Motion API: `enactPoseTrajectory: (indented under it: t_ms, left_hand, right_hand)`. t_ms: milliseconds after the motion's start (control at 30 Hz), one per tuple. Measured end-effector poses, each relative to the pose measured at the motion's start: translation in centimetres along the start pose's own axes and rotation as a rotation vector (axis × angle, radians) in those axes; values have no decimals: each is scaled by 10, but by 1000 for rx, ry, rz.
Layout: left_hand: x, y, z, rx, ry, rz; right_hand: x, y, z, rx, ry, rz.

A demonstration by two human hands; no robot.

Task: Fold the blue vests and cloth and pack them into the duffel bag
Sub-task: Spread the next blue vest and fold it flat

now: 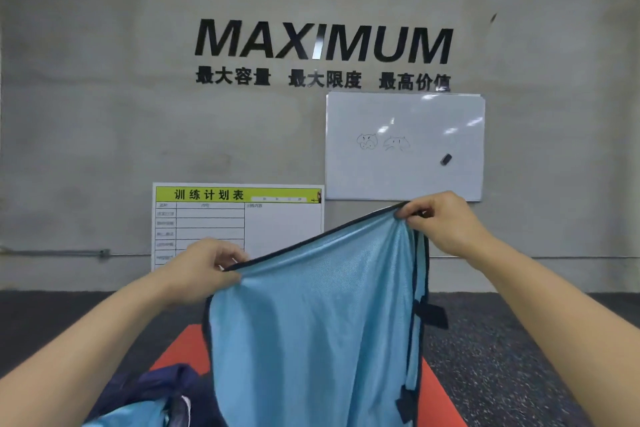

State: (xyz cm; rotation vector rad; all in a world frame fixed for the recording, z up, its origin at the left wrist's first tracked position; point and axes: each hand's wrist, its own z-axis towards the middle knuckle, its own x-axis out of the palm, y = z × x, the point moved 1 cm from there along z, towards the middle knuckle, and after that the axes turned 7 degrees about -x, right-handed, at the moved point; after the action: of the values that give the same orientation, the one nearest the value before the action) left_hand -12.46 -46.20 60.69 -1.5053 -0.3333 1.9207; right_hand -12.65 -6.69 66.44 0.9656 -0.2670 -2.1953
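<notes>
I hold a light blue mesh vest (311,315) with dark navy trim up in the air in front of me. My left hand (204,270) pinches its top edge at the left corner. My right hand (440,222) pinches the same edge higher up at the right corner, so the edge slants. The vest hangs down past the bottom of the view, with dark strap tabs along its right side. At the bottom left lies a dark navy bag or cloth (156,392) with more light blue fabric (131,416) on it.
A red mat (180,347) lies on the dark speckled floor (502,357) under the vest. Against the grey wall ahead lean a whiteboard (405,149) and a chart board with a green header (239,218).
</notes>
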Motion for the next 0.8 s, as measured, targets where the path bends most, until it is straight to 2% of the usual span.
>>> enactPoseTrajectory:
  t_ms: [133,300,467,600,800]
  left_hand:
    - [-23,13,0,-29,-265,87]
    - [-38,7,0,-65,-484,-106]
    - [-45,-5,0,-108,-539,-257]
    - [-56,-16,-1,-147,-611,-324]
    - [-71,-38,-11,-135,-570,-525]
  right_hand:
    - [-5,-9,1,43,-54,-54]
    - [-8,-15,2,212,-114,121]
    - [-13,-4,-2,362,-131,442]
    - [-26,8,-2,397,-91,676]
    - [-49,22,-8,441,-22,850]
